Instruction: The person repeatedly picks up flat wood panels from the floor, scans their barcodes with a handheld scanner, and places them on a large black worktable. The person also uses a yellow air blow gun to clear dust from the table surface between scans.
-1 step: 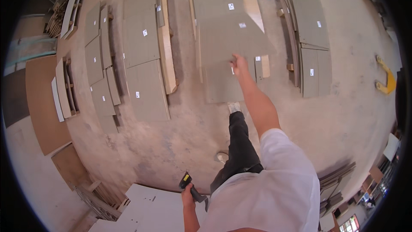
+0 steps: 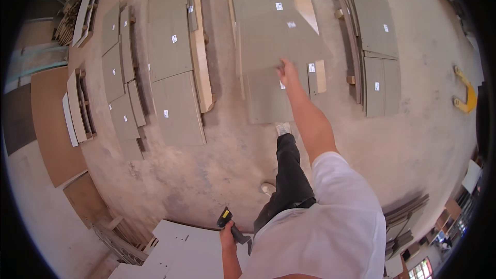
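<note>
At the near edge of a grey-brown flat panel [image 2: 274, 41], my right hand [image 2: 287, 71] is closed with its fingers pinching the board. That panel is blurred and lies at a slant over the other boards of its stack, with a white label on it. Just below the hand shows another grey panel [image 2: 266, 101], partly covered. A narrow labelled strip [image 2: 312, 80] sits at the stack's right side. Down low near my waist, my left hand [image 2: 227, 233] is wrapped round the grip of a black handheld barcode scanner [image 2: 238, 234] with a yellow patch.
Rows of labelled panels stand on the left [image 2: 173, 46] and right [image 2: 380, 36]. A yellow forked metal piece [image 2: 467, 98] is at the far right. White boards [image 2: 191, 250] lie beside my left arm. Brown boards [image 2: 54, 124] lean along the left wall.
The pinched panel and my right hand have shifted slightly farther away. More of the label on the narrow strip shows. My left hand with the scanner is nearly unmoved.
</note>
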Motion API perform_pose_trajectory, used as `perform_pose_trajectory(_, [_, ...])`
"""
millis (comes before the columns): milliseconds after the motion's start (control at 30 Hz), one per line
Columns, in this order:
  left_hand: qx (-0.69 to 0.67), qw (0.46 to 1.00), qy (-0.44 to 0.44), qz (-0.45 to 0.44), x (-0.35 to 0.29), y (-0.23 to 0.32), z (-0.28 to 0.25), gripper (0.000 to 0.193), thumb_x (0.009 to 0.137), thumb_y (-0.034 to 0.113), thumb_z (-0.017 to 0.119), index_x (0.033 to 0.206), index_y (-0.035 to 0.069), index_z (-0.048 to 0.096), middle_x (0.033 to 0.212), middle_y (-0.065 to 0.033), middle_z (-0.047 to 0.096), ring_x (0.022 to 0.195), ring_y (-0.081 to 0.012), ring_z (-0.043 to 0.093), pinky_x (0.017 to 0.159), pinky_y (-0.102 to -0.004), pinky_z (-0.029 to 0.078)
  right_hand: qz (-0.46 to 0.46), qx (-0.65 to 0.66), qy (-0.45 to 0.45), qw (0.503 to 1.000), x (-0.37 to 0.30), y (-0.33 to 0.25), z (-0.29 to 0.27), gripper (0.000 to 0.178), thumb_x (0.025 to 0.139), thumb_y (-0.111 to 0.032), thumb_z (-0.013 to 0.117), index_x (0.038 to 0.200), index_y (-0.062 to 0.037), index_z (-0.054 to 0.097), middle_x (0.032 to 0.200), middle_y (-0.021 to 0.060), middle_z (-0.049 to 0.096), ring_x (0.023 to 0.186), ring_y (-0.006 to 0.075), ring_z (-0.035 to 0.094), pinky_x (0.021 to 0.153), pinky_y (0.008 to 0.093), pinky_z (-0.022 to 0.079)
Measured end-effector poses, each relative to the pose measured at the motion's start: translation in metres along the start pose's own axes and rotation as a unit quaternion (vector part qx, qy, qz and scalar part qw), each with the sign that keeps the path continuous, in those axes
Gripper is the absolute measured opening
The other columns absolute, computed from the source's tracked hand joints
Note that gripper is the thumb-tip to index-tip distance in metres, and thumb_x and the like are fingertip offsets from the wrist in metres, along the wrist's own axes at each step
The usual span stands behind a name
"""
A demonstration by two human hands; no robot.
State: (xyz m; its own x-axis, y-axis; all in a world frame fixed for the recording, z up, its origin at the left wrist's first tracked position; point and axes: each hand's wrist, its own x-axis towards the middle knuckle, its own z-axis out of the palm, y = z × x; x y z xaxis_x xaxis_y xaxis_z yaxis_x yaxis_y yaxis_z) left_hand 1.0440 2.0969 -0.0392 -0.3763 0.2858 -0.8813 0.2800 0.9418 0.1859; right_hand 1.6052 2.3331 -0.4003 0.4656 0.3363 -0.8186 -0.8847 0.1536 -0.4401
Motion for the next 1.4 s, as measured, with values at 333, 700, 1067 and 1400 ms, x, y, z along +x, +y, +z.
perform_pose_trajectory(333, [0.066,0.996,-0.051,0.034,-0.01,0.045,0.026,0.039,0.086,0.04,0.068,0.098,0.004,0.061,0.076,-0.0157,0.073,0.04,-0.0121,0.052,0.033,-0.0259,0.031,-0.427,-0.721,-0.241,0.489,-0.048,0.075,-0.016,0.034,0.08,-0.032,0.07,0.097,-0.0027,0.065,0.098,0.0221,0.069,0.093,0.0412,0.066,0.083,0.0497,0.054])
perform_pose_trajectory(700, [0.224,0.946,-0.073,0.221,0.122,0.022,-0.031,0.042,0.076,0.034,0.078,0.088,-0.006,0.07,0.075,-0.015,0.071,0.053,-0.0209,0.065,0.047,-0.0324,0.049,-0.119,-0.795,-0.109,0.585,-0.292,0.114,-0.31,0.021,0.08,-0.026,0.067,0.085,-0.0066,0.073,0.07,0.0106,0.071,0.066,0.0255,0.071,0.073,0.0407,0.056])
perform_pose_trajectory(1067, [0.556,0.742,-0.125,0.353,0.177,0.042,-0.023,0.046,0.064,0.029,0.08,0.088,-0.008,0.068,0.076,-0.0131,0.064,0.06,-0.0237,0.058,0.052,-0.039,0.046,-0.115,-0.329,0.343,0.872,-0.553,0.226,-0.581,0.021,0.084,-0.019,0.065,0.092,-0.0003,0.07,0.074,0.0101,0.073,0.062,0.0184,0.071,0.053,0.0331,0.058])
perform_pose_trajectory(1400, [0.546,0.536,-0.299,0.57,0.09,-0.037,0.218,0.035,0.072,0.03,0.072,0.086,-0.001,0.065,0.074,-0.0055,0.057,0.065,-0.0189,0.054,0.057,-0.0374,0.044,-0.037,-0.15,0.505,0.849,-0.651,0.489,-0.71,0.024,0.077,-0.024,0.067,0.086,-0.003,0.076,0.081,0.0178,0.073,0.072,0.0323,0.071,0.072,0.0448,0.058])
